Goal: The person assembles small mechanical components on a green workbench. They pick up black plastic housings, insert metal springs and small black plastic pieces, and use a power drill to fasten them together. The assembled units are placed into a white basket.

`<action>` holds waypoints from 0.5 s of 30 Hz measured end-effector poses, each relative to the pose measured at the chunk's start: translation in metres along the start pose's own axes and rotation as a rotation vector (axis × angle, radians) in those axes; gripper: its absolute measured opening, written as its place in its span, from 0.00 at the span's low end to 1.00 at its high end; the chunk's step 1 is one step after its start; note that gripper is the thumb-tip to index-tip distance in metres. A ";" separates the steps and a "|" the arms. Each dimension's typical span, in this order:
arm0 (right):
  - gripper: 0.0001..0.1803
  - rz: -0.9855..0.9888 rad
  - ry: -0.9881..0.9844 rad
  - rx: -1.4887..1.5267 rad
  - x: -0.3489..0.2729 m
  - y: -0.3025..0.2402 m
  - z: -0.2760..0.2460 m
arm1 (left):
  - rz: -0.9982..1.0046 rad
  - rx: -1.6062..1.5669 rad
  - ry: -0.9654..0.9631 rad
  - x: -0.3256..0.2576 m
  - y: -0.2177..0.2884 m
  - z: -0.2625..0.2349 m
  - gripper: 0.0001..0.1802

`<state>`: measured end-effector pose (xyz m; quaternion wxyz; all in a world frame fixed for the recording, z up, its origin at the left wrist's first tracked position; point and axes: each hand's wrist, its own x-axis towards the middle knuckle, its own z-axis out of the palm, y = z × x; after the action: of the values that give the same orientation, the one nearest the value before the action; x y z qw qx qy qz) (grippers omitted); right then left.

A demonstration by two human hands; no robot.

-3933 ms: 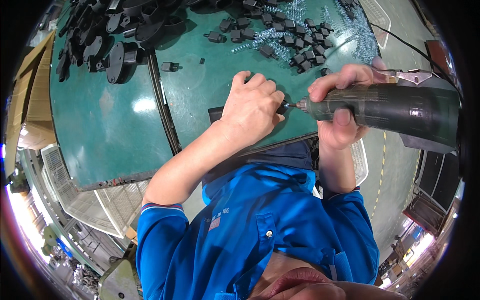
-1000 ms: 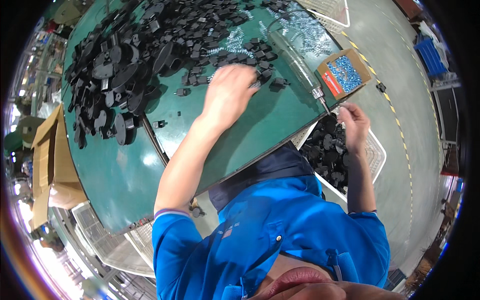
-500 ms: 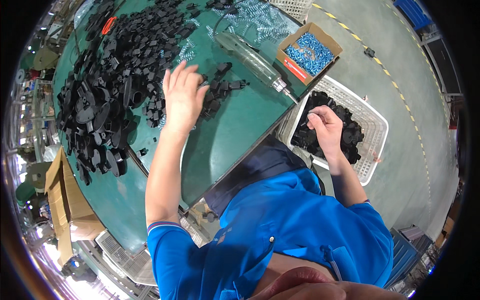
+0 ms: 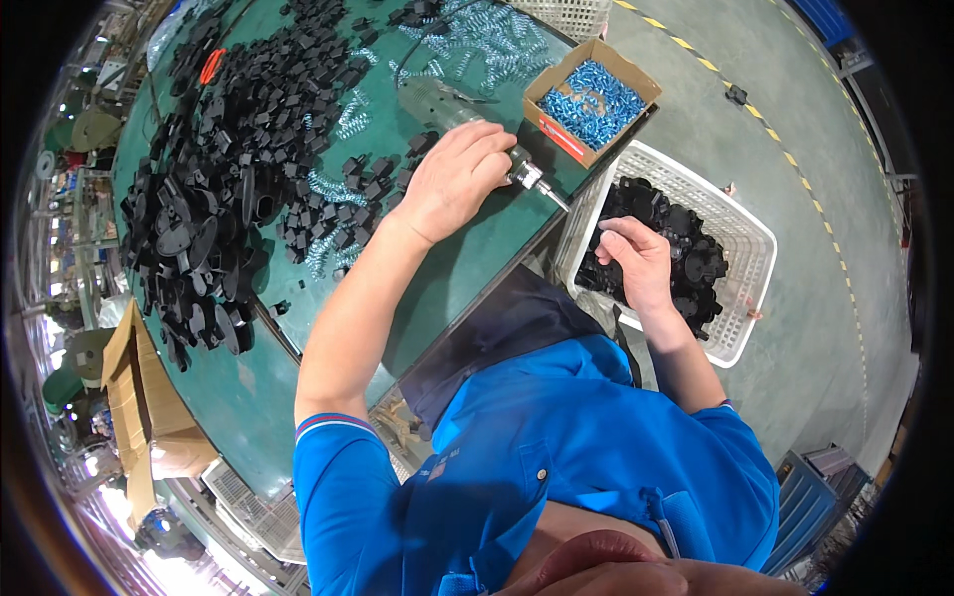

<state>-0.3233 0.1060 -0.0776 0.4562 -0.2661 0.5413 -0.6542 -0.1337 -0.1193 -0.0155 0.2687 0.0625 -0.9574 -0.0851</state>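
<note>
On the green table my left hand (image 4: 457, 181) is closed over the body of an electric screwdriver (image 4: 429, 102), its fingers curled across the tool. The silver tip points toward the table's right edge, near the white basket. Over that basket, my right hand (image 4: 638, 260) has its thumb and fingertips drawn together. Whatever sits in that pinch, if anything, is too small to make out. Below it, black plastic parts (image 4: 696, 260) fill the white basket (image 4: 747, 288).
A cardboard box (image 4: 646, 87) of blue screws (image 4: 594, 104) stands at the table's right edge. Piles of small black blocks (image 4: 268, 104) and round black parts (image 4: 189, 233) cover the left side. Metal springs (image 4: 487, 45) lie at the back. An open carton (image 4: 149, 407) is at lower left.
My left hand has moved right from above the small black blocks and closed on the screwdriver. The right hand stays over the basket, slightly shifted left.
</note>
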 end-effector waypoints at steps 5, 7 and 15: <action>0.11 0.045 0.085 0.050 -0.004 0.010 0.021 | -0.027 0.025 0.082 -0.009 0.009 0.006 0.19; 0.11 0.009 0.084 0.114 -0.003 0.012 0.032 | -0.059 -0.018 0.081 -0.004 0.012 0.009 0.19; 0.11 -0.064 0.170 0.071 0.009 0.016 0.056 | -0.094 -0.053 0.075 -0.008 0.011 0.009 0.17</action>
<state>-0.2754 0.0719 -0.0786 0.3966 -0.2103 0.5458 -0.7076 -0.1324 -0.1059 -0.0245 0.3016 0.1035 -0.9401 -0.1208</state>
